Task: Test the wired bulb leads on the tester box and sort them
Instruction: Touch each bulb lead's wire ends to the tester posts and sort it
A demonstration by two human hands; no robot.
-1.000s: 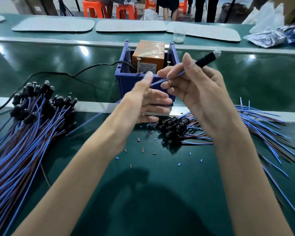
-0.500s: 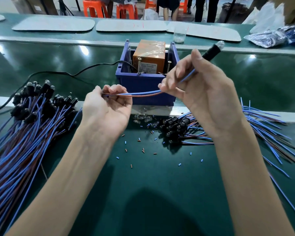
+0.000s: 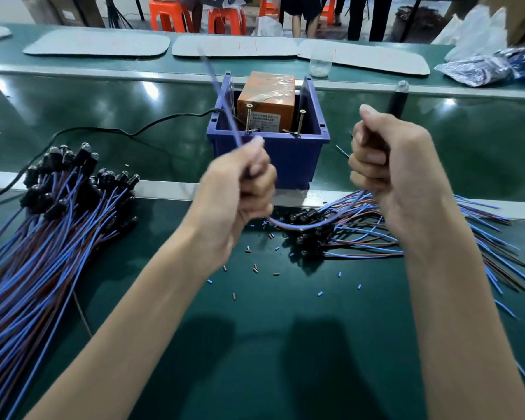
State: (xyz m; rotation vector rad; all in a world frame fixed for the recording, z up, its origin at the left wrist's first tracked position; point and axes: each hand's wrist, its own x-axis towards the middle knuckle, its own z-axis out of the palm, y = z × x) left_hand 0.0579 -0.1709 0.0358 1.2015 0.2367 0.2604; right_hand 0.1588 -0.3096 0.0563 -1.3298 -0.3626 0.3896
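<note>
First, along the left edge of the green tabletop (image 3: 255, 344) lies a large heap of leads (image 3: 43, 237), blue and brown wires fanned toward the near-left corner, their black bulb ends bunched toward the middle rail. A black cable (image 3: 134, 132) runs from the left edge to the blue bin (image 3: 285, 159) at the centre. Inside the bin stands the orange tester box (image 3: 267, 97), with two upright screws (image 3: 248, 119) at the bin's front rim.

Just in front of the bin, the left hand (image 3: 237, 189) is raised off the tabletop, its fingers curled in a fist round the wire of one lead (image 3: 297, 227). The free wire end rises out of the fist, blurred, crossing in front of the bin's left wall. Below the hands the same wire sags in a loop to the right hand (image 3: 385, 165). That hand's fingers are also curled tight round it, thumb uppermost, and the lead's black bulb end (image 3: 398, 98) sticks up behind the knuckles, right of the bin.

Under the loop, short snippets of insulation (image 3: 255, 269) are scattered. A second pile of leads (image 3: 361, 234) lies beneath the right wrist, its wires spreading toward the right edge. Along the far edge sit a clear cup (image 3: 319, 63) and, at the far-right corner, plastic bags (image 3: 473, 69).
</note>
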